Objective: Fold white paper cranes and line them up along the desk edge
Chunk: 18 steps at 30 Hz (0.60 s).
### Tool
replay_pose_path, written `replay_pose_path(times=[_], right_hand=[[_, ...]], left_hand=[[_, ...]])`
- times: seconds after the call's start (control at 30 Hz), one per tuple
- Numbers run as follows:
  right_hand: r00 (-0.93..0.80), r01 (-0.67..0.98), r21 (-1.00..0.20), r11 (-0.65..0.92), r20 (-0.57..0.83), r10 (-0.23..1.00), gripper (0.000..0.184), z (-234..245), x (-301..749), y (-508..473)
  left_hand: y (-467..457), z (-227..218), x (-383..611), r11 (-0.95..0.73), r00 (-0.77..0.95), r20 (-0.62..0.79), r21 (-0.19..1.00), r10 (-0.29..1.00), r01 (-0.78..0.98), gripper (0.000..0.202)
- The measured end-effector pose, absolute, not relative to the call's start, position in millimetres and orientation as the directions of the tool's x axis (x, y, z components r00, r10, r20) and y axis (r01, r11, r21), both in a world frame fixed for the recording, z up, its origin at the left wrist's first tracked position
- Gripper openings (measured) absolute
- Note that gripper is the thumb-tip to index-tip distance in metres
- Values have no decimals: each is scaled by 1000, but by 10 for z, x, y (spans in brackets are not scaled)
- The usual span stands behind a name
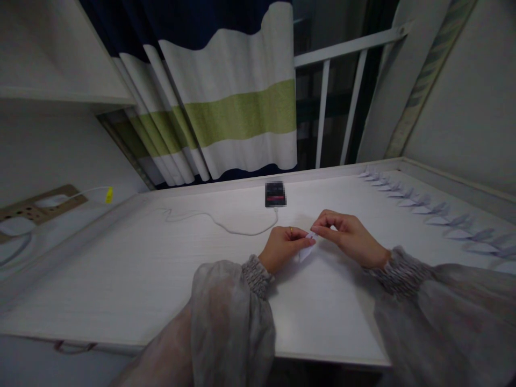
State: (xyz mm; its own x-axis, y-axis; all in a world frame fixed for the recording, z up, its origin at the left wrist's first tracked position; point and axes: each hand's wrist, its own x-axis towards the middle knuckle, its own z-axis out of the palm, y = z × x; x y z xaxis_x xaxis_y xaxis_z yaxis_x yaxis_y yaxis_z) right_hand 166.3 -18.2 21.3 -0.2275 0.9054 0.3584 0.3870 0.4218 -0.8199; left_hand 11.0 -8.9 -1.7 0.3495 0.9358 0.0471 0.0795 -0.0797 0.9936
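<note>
Both of my hands meet over the middle of the white table [121,269], pinching a small folded piece of white paper [307,250]. My left hand [284,246], with a ring on one finger, grips the paper's left side, fingers closed. My right hand [345,236] pinches its top right with thumb and fingertips. The paper hangs just above the tabletop, partly hidden by my fingers. Sheer grey sleeves cover both forearms.
A row of several folded white paper pieces [423,210] lines the table's right edge. A small dark device [275,194] with a white cable [209,217] lies at the back. A striped curtain [234,107] hangs behind; a power strip [36,209] sits at left.
</note>
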Motion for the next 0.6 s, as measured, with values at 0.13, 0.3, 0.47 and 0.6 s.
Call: replay_pose_path(times=[0.13, 0.3, 0.47, 0.6], right_hand=[[-193, 372, -861, 346, 293, 936, 25, 236, 1638, -181], [-223, 340, -884, 322, 256, 940, 30, 245, 1635, -175], [-287, 363, -879, 308, 209, 935, 23, 226, 1641, -180], [-260, 244, -934, 261, 196, 945, 18, 219, 1643, -184]], left_hand=[[-84, -34, 111, -139, 333, 94, 984, 938, 115, 26], [-76, -57, 111, -100, 326, 67, 991, 943, 85, 27], [-96, -45, 111, -75, 355, 47, 995, 934, 65, 29], [-121, -12, 111, -82, 388, 44, 993, 921, 81, 30]])
